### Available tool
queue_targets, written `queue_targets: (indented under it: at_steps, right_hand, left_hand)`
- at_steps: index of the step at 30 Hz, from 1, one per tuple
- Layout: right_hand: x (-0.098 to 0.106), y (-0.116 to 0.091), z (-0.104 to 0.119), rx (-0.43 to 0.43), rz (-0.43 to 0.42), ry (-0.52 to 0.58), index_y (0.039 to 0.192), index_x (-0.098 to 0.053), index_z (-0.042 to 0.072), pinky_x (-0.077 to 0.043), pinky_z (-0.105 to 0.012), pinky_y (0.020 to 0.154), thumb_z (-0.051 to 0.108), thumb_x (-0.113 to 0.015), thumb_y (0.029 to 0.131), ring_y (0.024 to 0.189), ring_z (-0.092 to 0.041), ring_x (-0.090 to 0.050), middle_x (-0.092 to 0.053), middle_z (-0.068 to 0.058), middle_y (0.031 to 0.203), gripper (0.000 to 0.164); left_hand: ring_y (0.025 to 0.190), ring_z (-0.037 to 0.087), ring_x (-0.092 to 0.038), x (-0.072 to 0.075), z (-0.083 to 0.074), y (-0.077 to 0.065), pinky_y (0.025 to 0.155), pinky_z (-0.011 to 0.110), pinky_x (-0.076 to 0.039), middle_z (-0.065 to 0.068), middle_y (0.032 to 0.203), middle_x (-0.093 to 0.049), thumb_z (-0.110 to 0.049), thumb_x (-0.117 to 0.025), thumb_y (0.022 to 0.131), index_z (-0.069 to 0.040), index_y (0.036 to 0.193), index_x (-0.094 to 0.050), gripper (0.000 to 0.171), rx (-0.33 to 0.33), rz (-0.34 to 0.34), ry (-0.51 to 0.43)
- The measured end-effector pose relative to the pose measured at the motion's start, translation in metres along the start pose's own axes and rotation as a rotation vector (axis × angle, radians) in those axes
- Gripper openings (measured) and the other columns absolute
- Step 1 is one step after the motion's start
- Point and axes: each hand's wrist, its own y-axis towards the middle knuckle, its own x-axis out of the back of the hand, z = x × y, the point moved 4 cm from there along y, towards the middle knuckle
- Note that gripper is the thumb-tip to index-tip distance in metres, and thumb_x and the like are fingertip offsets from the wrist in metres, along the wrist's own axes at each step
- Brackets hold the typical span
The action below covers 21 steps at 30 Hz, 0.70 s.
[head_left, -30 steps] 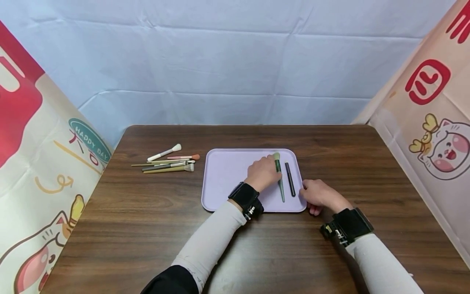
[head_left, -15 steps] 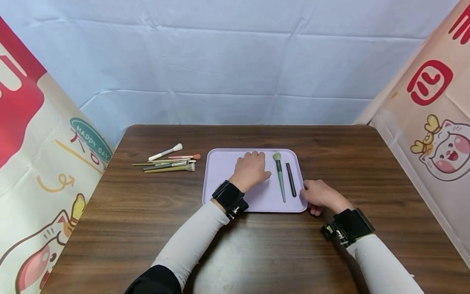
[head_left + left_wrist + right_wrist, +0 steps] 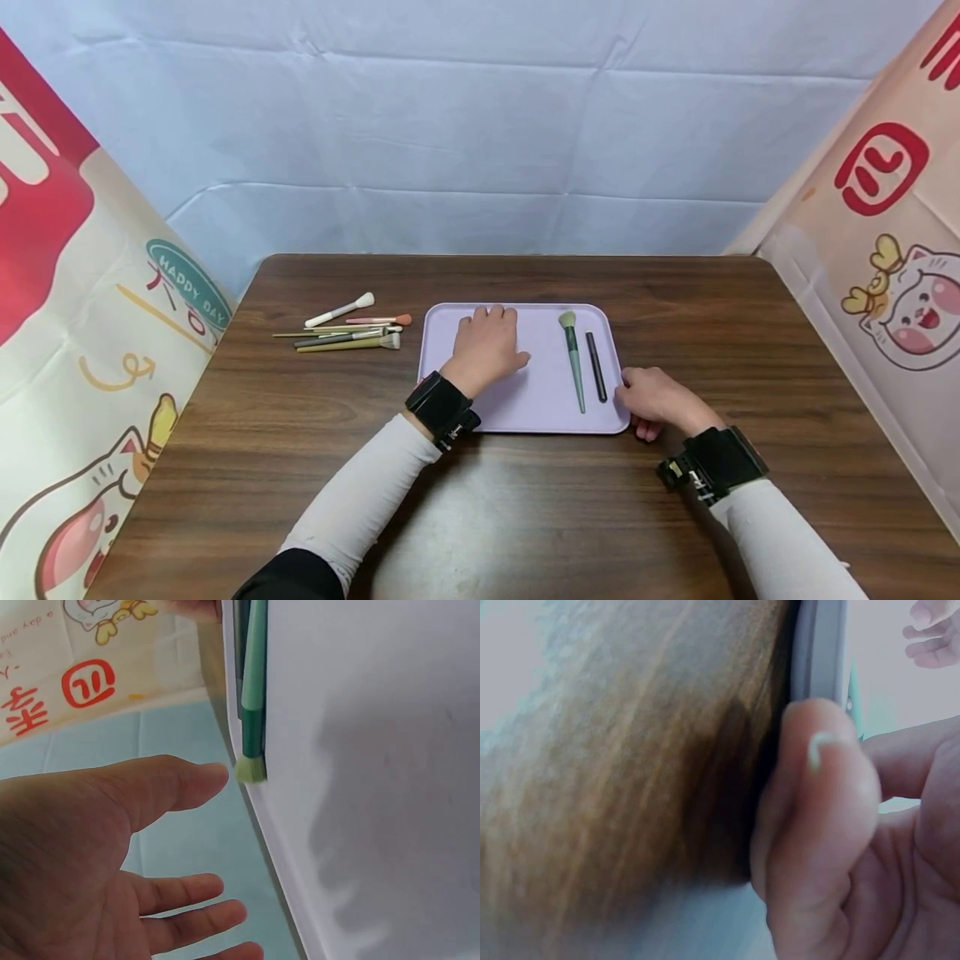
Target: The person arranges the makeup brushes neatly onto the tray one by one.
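A lilac tray [image 3: 525, 408] lies on the wooden table. On its right part rest a makeup brush [image 3: 575, 367] with green handle and pale green bristles, and a slim black stick [image 3: 596, 368] beside it. My left hand [image 3: 486, 350] is over the tray's left half, fingers spread and holding nothing. In the left wrist view its thumb [image 3: 180, 784] appears apart from the green brush. At the tray's right rim, my right hand [image 3: 660, 398] has curled fingers and pinches the edge. The right wrist view shows the thumb [image 3: 825, 787] right at that rim.
Left of the tray, several makeup brushes lie in a loose group: a white brush [image 3: 337, 310], a pink brush [image 3: 378, 320] and an olive-handled brush [image 3: 348, 343] among them. A pale blue cloth [image 3: 480, 150] hangs behind the table [image 3: 675, 308], with printed cloths at both sides.
My left hand has let go of the green brush, leaving it on the tray beside the black stick, and has moved left with its fingers opening. My right hand has stayed at the rim.
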Motion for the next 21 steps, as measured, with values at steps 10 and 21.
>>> queue_targets:
  at_steps: [10, 21]
  right_hand:
    - [-0.001, 0.002, 0.0, 0.014, -0.007, -0.007, 0.108, -0.052, -0.006, -0.055, -0.032, 0.047, 0.011, -0.04, 0.099, 0.048, -0.018, -0.062, -0.06, -0.013, 0.07, 0.023]
    - [-0.001, 0.003, 0.0, 0.006, -0.011, 0.001, 0.098, -0.053, -0.003, -0.054, -0.031, 0.046, 0.01, -0.041, 0.099, 0.048, -0.018, -0.062, -0.06, -0.013, 0.068, 0.017]
  left_hand:
    - [0.127, 0.034, -0.049, 0.001, 0.028, -0.009, 0.104, 0.052, -0.042, 0.011, 0.137, -0.056, -0.051, -0.071, 0.091, -0.007, 0.142, -0.051, 0.071, 0.032, 0.001, 0.001]
    - [0.13, 0.039, -0.047, 0.002, 0.074, -0.029, 0.106, 0.055, -0.04, 0.016, 0.141, -0.053, -0.048, -0.072, 0.091, -0.005, 0.146, -0.048, 0.074, 0.085, -0.02, -0.013]
